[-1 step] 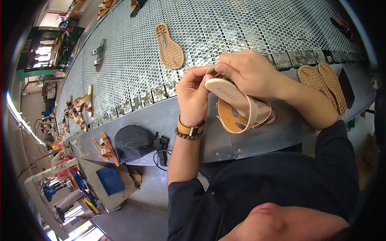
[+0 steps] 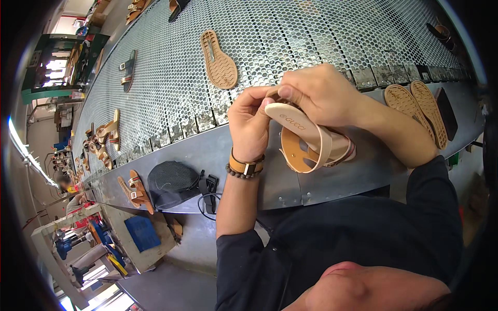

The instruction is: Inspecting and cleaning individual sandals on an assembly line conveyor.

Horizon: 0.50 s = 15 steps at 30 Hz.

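A beige open sandal (image 2: 303, 129) is held up over the near metal edge of the work surface, its insole turned to view and its wide straps hanging toward me. My left hand (image 2: 248, 122) is closed on its near-left end, thumb on the insole's edge. My right hand (image 2: 324, 96) pinches the same end from the far side. A tan, sole-like edge (image 2: 276, 92) shows between the thumbs; how it joins the sandal is hidden by my fingers.
A loose tan outsole (image 2: 220, 70) lies on the perforated metal conveyor (image 2: 171, 78) ahead. Two more outsoles (image 2: 415, 111) lie at right. A black mesh pouch (image 2: 174, 181) and a brown sandal (image 2: 137, 192) rest at left. Several sandals (image 2: 104, 137) stand farther left.
My right thumb and the tan edge have shifted very slightly at the sandal's end. Both hands keep their hold.
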Available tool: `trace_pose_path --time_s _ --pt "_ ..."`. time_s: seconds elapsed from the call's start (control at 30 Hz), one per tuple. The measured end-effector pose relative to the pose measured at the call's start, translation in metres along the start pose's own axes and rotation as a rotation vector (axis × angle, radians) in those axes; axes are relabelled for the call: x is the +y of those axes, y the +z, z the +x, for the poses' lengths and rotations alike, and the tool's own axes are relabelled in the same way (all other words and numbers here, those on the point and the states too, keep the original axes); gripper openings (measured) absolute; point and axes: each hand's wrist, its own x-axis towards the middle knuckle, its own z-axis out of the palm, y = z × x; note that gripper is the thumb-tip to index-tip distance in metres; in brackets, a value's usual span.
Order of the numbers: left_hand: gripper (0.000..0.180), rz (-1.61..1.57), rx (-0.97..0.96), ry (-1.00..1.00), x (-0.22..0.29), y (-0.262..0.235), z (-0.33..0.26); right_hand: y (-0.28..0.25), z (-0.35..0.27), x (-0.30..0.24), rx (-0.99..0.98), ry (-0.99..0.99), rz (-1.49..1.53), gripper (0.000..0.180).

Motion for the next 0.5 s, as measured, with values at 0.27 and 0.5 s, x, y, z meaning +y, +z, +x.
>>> trace_pose_path --time_s 0.27,0.5 --pt "0.026 -0.324 -0.124 0.036 -0.003 0.019 -0.005 -0.035 0.005 0.002 -0.147 -0.124 0.346 0.034" --pt "0.037 -0.221 0.029 -0.279 0.009 0.038 0.008 -0.06 0.004 0.01 -0.106 0.189 -0.073 0.035"
